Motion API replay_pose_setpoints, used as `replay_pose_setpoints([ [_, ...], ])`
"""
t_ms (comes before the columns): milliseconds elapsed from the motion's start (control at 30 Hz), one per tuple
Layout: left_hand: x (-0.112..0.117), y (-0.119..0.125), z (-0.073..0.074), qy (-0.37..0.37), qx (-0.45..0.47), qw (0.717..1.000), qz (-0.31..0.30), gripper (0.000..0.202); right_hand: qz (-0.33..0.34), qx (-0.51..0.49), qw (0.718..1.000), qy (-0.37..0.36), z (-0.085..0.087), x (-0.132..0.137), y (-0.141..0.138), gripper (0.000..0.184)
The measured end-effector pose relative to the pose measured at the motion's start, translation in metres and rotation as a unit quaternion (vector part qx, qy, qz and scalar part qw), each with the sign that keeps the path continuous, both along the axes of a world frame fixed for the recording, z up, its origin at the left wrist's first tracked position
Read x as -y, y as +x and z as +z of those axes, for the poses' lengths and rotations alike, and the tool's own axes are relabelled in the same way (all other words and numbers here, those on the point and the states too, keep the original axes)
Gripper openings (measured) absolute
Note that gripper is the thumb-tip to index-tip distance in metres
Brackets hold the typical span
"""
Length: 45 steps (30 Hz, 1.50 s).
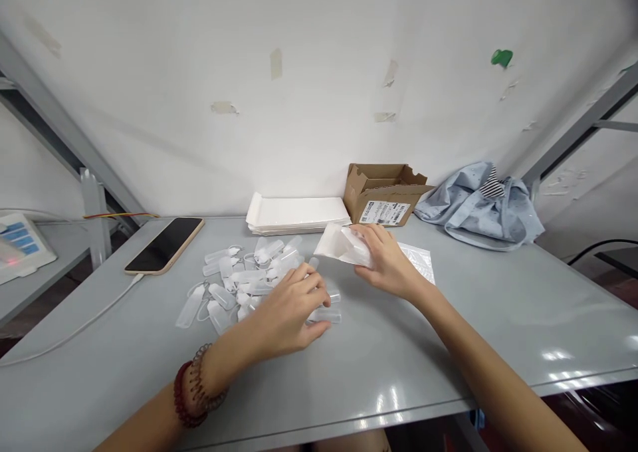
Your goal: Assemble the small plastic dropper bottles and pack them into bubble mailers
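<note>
The right hand (386, 262) clamps the white plastic pouch (343, 244), mouth toward 9 o'clock, facing the pile of clear plastic tubes (239, 279) where the left hand (292, 309) curls, grip undeterminable.

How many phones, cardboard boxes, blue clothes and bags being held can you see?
Phone: 1
Cardboard box: 1
Blue garment: 1
White bag held in the right hand: 1
Total: 4
</note>
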<state>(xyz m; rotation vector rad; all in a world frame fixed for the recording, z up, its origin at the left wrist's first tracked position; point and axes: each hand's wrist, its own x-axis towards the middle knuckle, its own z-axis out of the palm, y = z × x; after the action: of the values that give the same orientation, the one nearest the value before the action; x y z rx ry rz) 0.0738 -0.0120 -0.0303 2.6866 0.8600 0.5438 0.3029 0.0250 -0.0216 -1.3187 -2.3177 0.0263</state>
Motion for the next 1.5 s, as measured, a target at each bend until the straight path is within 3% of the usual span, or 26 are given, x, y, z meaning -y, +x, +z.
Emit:
replay_pose_setpoints([
  [200, 0.003, 0.004, -0.010, 0.018, -0.042, 0.999, 0.009, 0.003, 0.009, 0.017, 1.000, -0.010, -0.001, 0.003, -0.005, 0.058],
  [300, 0.003, 0.005, -0.008, 0.004, 0.012, 1.000, -0.006, 0.006, 0.016, 0.024, 0.999, -0.018, -0.002, 0.004, -0.007, 0.058],
  [467, 0.009, 0.003, 0.013, -0.188, 0.161, 0.968, 0.043, 0.014, 0.017, 0.035, 0.999, -0.015, -0.004, 0.004, -0.009, 0.055],
  [533, 0.010, 0.000, 0.020, -0.226, 0.201, 0.950, 0.078, 0.017, 0.020, 0.040, 0.999, -0.009, -0.004, 0.005, -0.011, 0.053],
  [600, 0.007, -0.002, 0.022, -0.211, 0.246, 0.938, 0.119, 0.019, 0.028, 0.043, 0.999, -0.004, -0.005, 0.006, -0.012, 0.052],
  [700, -0.001, -0.006, 0.017, -0.102, 0.268, 0.941, 0.178, 0.018, 0.042, 0.049, 0.998, 0.001, -0.005, 0.009, -0.016, 0.055],
  [833, -0.012, -0.011, 0.006, 0.121, 0.203, 0.960, 0.152, 0.015, 0.068, 0.054, 0.996, -0.002, -0.007, 0.014, -0.021, 0.057],
  [900, -0.014, -0.012, 0.002, 0.180, 0.157, 0.961, 0.137, 0.016, 0.082, 0.051, 0.995, -0.004, -0.008, 0.016, -0.023, 0.058],
  [1000, -0.013, -0.010, -0.001, 0.175, 0.137, 0.968, 0.114, 0.015, 0.101, 0.042, 0.994, -0.009, -0.010, 0.019, -0.026, 0.058],
  [1133, -0.008, -0.005, 0.000, 0.088, 0.188, 0.974, 0.094, 0.015, 0.118, 0.038, 0.992, -0.018, -0.011, 0.021, -0.029, 0.059],
  [1300, -0.003, 0.000, 0.004, -0.025, 0.284, 0.952, 0.113, 0.011, 0.114, 0.026, 0.993, -0.023, -0.008, 0.021, -0.029, 0.057],
  [1500, -0.006, 0.001, -0.008, 0.044, 0.199, 0.976, 0.072, 0.021, 0.123, 0.029, 0.992, -0.007, -0.012, 0.021, -0.032, 0.056],
])
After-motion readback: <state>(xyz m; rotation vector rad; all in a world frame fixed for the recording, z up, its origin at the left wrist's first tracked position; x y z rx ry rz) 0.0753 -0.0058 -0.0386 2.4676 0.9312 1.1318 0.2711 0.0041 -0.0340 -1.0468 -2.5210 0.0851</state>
